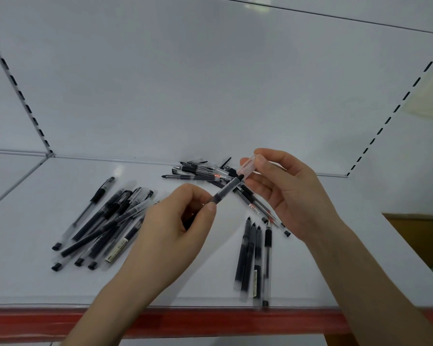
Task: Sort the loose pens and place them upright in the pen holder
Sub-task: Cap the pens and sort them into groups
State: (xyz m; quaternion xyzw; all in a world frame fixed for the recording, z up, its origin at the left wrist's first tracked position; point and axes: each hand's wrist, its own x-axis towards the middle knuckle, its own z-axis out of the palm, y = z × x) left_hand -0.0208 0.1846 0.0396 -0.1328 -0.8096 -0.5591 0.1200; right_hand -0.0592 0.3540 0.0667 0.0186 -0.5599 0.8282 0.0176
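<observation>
Pen (225,190) uncapped, labels on pens unreadable

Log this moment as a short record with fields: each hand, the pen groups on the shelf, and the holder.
left hand: grips a black pen, tip up toward the right hand
right hand: pinches a clear cap just beside the pen's tip
left pile: many pens lying fanned on the shelf
back pile: pens jumbled near the rear wall
front group: four pens side by side, uncapped tips pointing away
pen holder: not in view
</observation>
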